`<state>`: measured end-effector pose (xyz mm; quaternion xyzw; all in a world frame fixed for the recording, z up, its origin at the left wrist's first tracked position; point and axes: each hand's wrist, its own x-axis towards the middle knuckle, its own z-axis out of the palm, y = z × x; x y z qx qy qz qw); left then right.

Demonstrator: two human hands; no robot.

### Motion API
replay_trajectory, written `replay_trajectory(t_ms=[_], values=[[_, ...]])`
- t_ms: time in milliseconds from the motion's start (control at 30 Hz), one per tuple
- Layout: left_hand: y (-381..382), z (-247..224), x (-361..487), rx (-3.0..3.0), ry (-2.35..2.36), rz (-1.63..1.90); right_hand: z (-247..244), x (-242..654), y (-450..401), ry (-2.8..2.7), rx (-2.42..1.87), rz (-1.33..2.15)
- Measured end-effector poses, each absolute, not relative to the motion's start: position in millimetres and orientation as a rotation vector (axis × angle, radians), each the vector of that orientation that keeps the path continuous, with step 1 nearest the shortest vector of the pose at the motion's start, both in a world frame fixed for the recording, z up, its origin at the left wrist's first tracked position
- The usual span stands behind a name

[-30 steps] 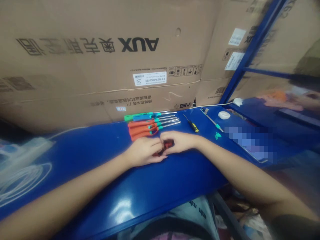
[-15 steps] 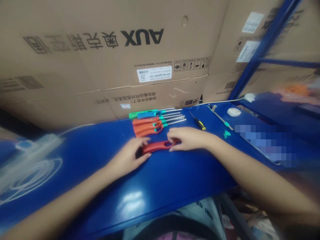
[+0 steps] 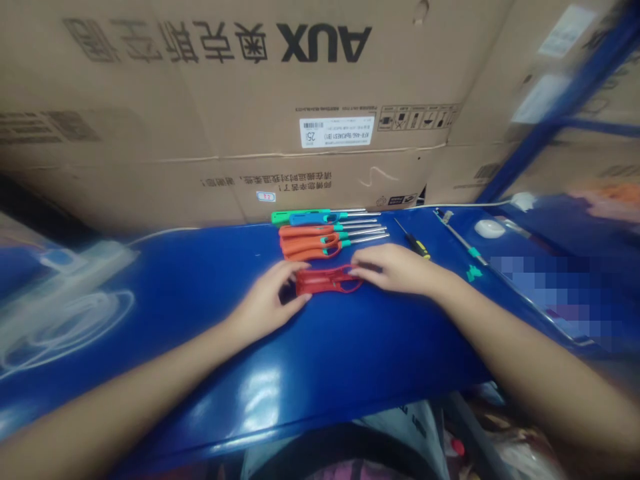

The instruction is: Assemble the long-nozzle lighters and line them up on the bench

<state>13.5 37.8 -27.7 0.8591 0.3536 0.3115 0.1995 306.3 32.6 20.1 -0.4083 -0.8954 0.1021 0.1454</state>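
A red plastic lighter casing (image 3: 323, 281) lies between my hands at the middle of the blue table, its hollow inner side showing. My left hand (image 3: 277, 290) pinches its left end between thumb and fingers. At the other end, my right hand (image 3: 383, 268) grips the loop-shaped part with its fingertips. Just behind the casing are several orange long-necked lighters (image 3: 305, 244), with a blue lighter (image 3: 307, 219) and a green lighter (image 3: 285, 217) farther back. A black and yellow screwdriver (image 3: 417, 246) rests behind my right hand.
Large cardboard boxes (image 3: 200, 127) stand along the back. On the right are a metal rod (image 3: 457, 235), green bits (image 3: 473, 273), a white mouse-like object (image 3: 489, 229) and a blue frame post (image 3: 560, 107). A white power strip (image 3: 100, 267) with coiled cable is at the left.
The red casing has turned so that its hollow inside now faces up toward the camera. Both hands still hold its ends. The view has shifted a little.
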Motion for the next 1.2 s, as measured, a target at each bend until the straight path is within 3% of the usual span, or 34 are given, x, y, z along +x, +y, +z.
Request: replay_trajectory(t_ms=[333,667,967,1200], values=[[38,-30,13,2.353,1.007,0.851,27,319,35,-2.358,-1.293,0.057],[38,-26,15,2.379,1.033,0.877,26,307,28,-2.743,-1.294,0.337],[27,-17,16,2.557,0.785,0.739,12,295,33,-2.553,-1.400,0.529],[31,-22,12,2.588,0.707,0.678,14,308,40,-2.448,-1.340,0.456]])
